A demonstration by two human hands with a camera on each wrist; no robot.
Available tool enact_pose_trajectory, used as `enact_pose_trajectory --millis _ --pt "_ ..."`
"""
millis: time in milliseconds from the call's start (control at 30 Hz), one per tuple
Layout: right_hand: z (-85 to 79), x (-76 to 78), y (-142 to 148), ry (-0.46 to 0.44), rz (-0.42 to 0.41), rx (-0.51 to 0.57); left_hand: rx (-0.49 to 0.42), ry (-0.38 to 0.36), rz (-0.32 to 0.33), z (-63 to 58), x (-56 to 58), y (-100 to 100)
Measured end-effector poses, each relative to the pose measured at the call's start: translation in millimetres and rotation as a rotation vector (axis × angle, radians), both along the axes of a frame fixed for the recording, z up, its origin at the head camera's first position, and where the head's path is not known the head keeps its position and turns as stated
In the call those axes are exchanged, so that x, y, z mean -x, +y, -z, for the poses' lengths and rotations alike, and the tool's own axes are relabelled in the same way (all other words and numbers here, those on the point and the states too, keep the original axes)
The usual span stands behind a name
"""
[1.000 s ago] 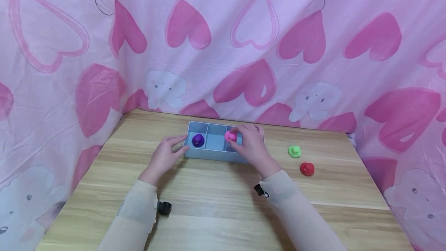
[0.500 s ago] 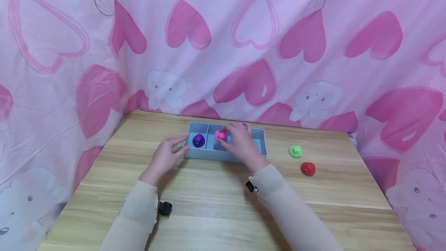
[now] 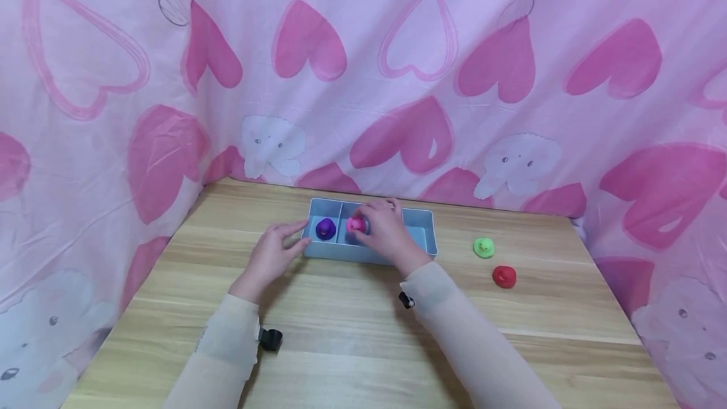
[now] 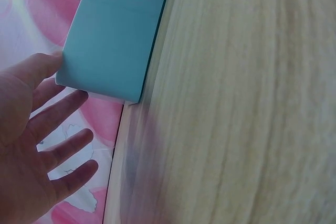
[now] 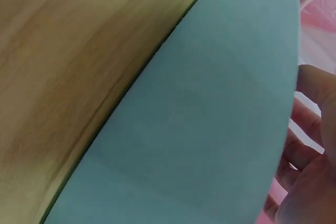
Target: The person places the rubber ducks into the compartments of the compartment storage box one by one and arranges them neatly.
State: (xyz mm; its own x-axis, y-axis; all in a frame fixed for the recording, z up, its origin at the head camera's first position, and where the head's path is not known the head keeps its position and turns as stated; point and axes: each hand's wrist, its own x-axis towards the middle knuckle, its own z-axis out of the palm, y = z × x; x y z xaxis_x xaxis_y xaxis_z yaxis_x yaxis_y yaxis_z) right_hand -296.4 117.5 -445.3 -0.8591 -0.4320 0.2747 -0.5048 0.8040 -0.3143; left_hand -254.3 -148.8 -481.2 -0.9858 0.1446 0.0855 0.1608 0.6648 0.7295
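A blue-grey box [image 3: 341, 252] with three compartments stands on the table. In its left compartment sits a purple toy duck [image 3: 326, 228]. My right hand [image 3: 389, 231] reaches over the front wall and pinches a pink toy duck [image 3: 354, 224] low in the middle compartment; part of the duck is behind the fingers. The box's front wall [image 5: 184, 103] hides that duck in the right wrist view. With thumb and index finger extended, my left hand [image 3: 272, 254] touches the box's left end. The left wrist view shows its other fingers [image 4: 76, 179] spread out, off the box.
To the right of the box, a green toy duck [image 3: 484, 247] and a red toy duck [image 3: 504, 277] sit on the wooden table [image 3: 341, 346]. A pink heart-patterned curtain [image 3: 363, 106] hangs along the table's back and sides.
My right hand has carried the pink duck leftward from the right compartment, over the divider, and down into the middle one. My left hand stays at the box's left end.
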Motion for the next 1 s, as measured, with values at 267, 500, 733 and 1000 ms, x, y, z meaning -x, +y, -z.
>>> enact_pose_trajectory --millis 267,500,733,1000 --pt "2.7 11.6 -3.8 -0.033 -0.002 -0.079 -0.002 -0.008 -0.004 -0.6 1.1 0.4" --pt "5.9 16.5 -7.8 -0.053 -0.019 -0.133 0.007 -0.004 -0.005 -1.2 -0.5 0.0" --pt "10.6 20.0 -10.1 -0.07 -0.026 -0.176 0.001 -0.003 -0.002 0.7 -0.7 -0.8" --pt "11.3 21.2 -11.2 -0.11 -0.014 -0.196 0.006 0.016 -0.006 1.2 0.6 0.3"
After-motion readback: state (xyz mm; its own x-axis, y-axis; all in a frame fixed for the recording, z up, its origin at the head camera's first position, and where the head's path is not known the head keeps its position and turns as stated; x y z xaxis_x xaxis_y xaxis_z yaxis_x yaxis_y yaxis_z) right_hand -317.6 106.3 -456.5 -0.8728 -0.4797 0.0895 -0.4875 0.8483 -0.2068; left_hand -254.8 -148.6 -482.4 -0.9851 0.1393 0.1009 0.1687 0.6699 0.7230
